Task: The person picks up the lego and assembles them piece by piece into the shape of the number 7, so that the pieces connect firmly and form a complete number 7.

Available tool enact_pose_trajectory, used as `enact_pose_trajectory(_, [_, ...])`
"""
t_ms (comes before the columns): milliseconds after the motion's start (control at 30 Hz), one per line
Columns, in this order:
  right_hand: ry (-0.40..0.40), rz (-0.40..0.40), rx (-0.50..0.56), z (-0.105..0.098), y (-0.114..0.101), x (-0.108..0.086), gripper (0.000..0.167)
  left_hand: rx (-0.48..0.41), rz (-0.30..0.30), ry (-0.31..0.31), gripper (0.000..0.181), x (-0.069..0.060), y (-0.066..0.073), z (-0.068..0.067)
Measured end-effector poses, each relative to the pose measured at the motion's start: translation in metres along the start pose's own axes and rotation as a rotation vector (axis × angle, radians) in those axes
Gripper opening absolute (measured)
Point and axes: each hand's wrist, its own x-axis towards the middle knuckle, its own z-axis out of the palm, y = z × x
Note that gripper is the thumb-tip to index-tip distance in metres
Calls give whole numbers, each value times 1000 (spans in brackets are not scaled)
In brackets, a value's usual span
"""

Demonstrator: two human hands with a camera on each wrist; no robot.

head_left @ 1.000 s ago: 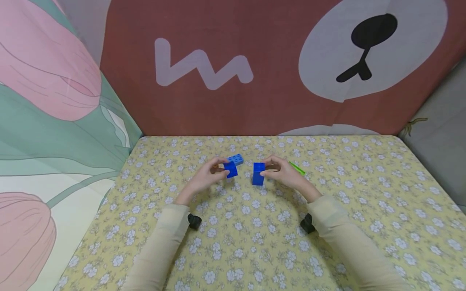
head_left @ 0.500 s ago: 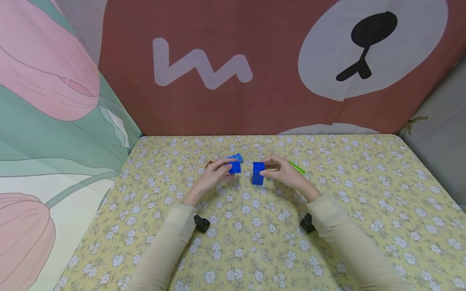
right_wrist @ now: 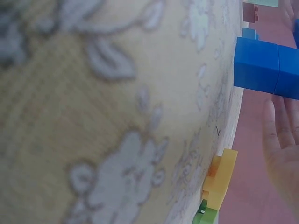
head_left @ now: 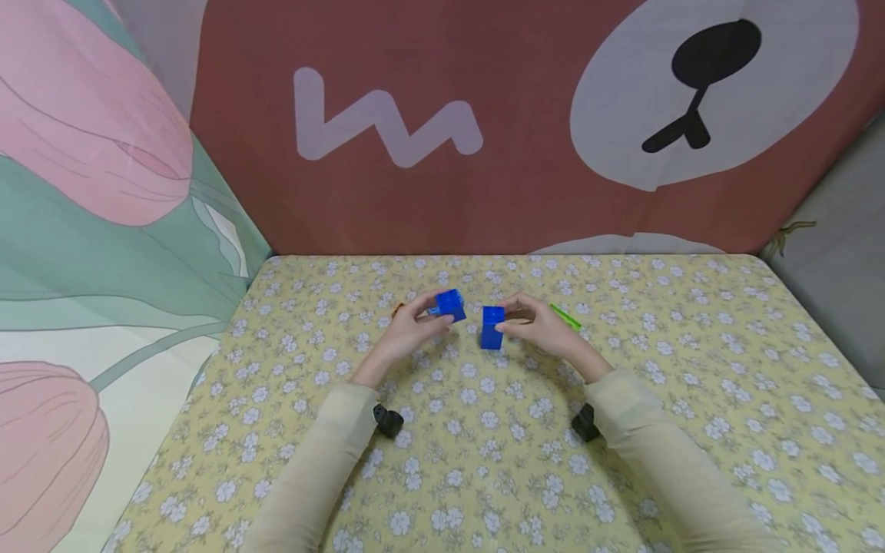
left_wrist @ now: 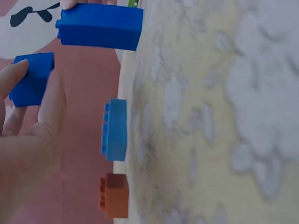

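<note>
My left hand [head_left: 408,332] pinches a dark blue toy brick [head_left: 451,305] between thumb and fingers, raised off the table and tilted. In the left wrist view that brick [left_wrist: 35,79] shows its smooth sides. Just to its right, my right hand [head_left: 535,324] grips an upright stack of two dark blue bricks [head_left: 492,329], its studs on top. The seam between the two shows on the stack [right_wrist: 259,65] in the right wrist view. A gap separates the single brick from the stack. Behind my left hand lies a light blue brick [left_wrist: 117,130], mostly covered in the head view.
An orange brick [left_wrist: 117,196] sits beside the light blue one. Past my right hand are a yellow brick [right_wrist: 223,179] and a green piece [right_wrist: 205,214]. The table [head_left: 484,476] wears a flowered cloth and ends at a patterned backdrop [head_left: 415,207].
My left hand has shifted right and slightly away from me, turning the single blue brick and covering most of the light blue brick. My right hand and its stack stay nearly still.
</note>
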Motion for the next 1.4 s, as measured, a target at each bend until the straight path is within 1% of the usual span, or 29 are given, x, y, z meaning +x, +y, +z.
enact_pose_trajectory(133, [7,-18,-24,0,1,1,43,-7,5,37,60,4,7,8])
enact_pose_trajectory(233, [5,-28,-39,1,1,1,44,24,17,75,58,6,12,15])
enact_pose_trajectory(333, [-2,-23,-37,1,0,2,44,58,51,90,54,9,15,21])
enact_pose_trajectory(433, [-14,-23,-31,2,-1,2,45,82,91,77,51,11,18,26])
enact_pose_trajectory(533, [-24,-19,-25,2,-1,1,47,106,101,73,51,13,19,30])
enact_pose_trajectory(667, [-31,-8,-25,1,-1,1,49,147,93,80,53,16,19,35])
enact_pose_trajectory(767, [-35,4,-23,1,-1,2,50,165,85,69,55,17,18,37])
enact_pose_trajectory(867, [-39,10,-24,1,-1,1,51,160,86,56,57,18,18,40])
enact_pose_trajectory(1067, [-43,-2,-23,0,-2,0,48,146,102,46,57,20,17,45])
enact_pose_trajectory(1400, [-39,24,-49,0,-3,1,49,164,113,30,55,23,18,48])
